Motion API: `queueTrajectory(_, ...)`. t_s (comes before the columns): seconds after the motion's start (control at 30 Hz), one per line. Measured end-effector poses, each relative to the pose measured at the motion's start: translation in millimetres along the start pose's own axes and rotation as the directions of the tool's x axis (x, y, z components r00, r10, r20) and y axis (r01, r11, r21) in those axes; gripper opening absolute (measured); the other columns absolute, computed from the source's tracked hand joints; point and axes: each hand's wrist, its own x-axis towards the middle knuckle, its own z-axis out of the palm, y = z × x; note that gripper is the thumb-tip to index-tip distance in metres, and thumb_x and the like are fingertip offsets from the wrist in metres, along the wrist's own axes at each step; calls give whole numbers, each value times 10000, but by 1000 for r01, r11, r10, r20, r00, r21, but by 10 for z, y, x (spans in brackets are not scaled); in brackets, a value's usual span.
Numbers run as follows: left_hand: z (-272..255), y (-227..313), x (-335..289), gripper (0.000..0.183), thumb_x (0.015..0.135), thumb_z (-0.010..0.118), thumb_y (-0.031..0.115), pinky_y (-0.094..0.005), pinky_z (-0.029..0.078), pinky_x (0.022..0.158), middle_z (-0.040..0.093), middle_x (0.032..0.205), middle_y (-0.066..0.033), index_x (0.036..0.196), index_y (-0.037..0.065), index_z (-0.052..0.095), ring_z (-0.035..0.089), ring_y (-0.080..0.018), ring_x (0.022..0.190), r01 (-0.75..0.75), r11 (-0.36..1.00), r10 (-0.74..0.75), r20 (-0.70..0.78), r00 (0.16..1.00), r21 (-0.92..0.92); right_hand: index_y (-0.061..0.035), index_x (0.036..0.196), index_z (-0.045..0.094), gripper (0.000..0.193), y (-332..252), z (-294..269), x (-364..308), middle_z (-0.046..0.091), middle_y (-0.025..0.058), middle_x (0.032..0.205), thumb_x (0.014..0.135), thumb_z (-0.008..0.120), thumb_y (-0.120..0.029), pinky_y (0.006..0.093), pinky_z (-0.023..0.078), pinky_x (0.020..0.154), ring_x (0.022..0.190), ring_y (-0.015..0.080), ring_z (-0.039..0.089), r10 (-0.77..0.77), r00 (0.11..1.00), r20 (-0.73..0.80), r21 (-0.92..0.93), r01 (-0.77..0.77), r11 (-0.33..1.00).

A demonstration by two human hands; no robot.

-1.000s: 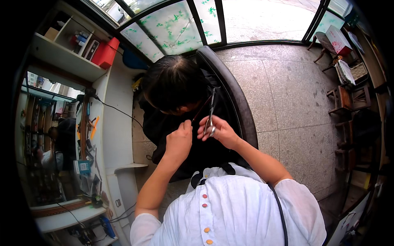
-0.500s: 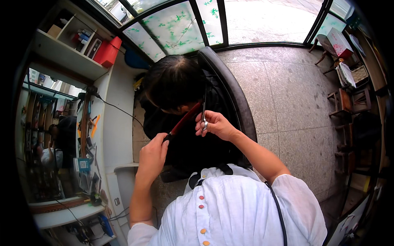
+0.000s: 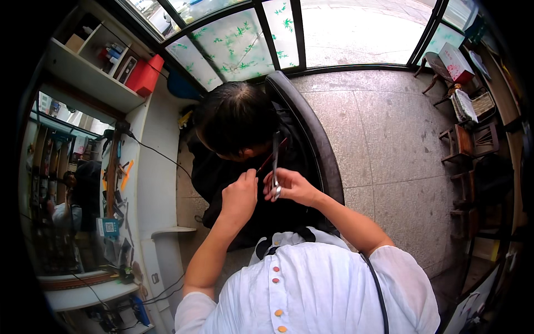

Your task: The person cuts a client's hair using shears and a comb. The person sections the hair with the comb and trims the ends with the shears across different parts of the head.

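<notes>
L hand (image 3: 240,196) grip closed on slim dark-red comb (image 3: 284,145); R hand (image 3: 293,187) grip round long silver metal scissors (image 3: 275,164). Both tools nr seated person's short black hair (image 3: 236,114), over black cape (image 3: 208,167). Prob. best: comb steady, scissor tips angled off skin, small snips.

The left hand (image 3: 241,196) hides the grip end of the comb (image 3: 283,147), and the comb's teeth are too fine to make out. Fingers of the right hand (image 3: 293,186) cover part of the scissors (image 3: 276,153); whether their tips touch the cape (image 3: 214,173) cannot be told. The cape conceals the seat of the chair (image 3: 315,131). The lower edge crops the shirt (image 3: 317,278). Reflections in the mirror (image 3: 78,195) blur.
</notes>
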Motion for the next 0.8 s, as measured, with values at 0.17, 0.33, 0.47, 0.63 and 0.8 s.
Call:
queueTrajectory(0.17,-216,-122,-199,168,910,530,168,-470,498,664,635,906,-173,1039,63,546,611,-404,790,55,999,-54,83,995,0,4,1111,499,298,1,-4,196,611,83,921,876,633,-121,248,510,674,818,158,639,-6,998,-70,-69,1,998)
queueTrajectory(0.33,-540,-171,-353,152,921,513,163,-474,486,637,624,898,-148,1038,67,531,614,-386,752,33,999,-34,-43,999,-32,4,1101,512,270,-145,-234,264,626,97,924,901,610,-149,244,523,664,806,175,660,-1,998,-59,30,3,1000)
queueTrajectory(0.47,-626,-69,-223,169,912,528,136,-456,490,653,631,930,-132,1067,69,541,617,-378,783,-5,997,-12,-220,976,-77,-14,1078,540,219,-167,-180,252,642,78,884,908,599,-139,252,531,680,794,174,666,12,997,-71,267,8,964)
queueTrajectory(0.63,-237,29,129,196,916,525,134,-381,523,569,631,895,-139,1087,39,511,647,-320,701,-77,997,83,-323,943,33,-17,1103,525,226,-124,-281,249,636,98,930,907,585,-113,275,539,720,838,200,664,2,1000,-11,261,1,965)
queueTrajectory(0.8,260,2,251,172,922,503,142,-351,533,522,630,861,-118,1065,47,486,663,-281,668,-32,990,58,-192,980,136,-18,1155,483,324,-29,-185,123,616,121,1009,925,575,-227,291,533,753,918,225,648,-61,978,-200,433,144,890)
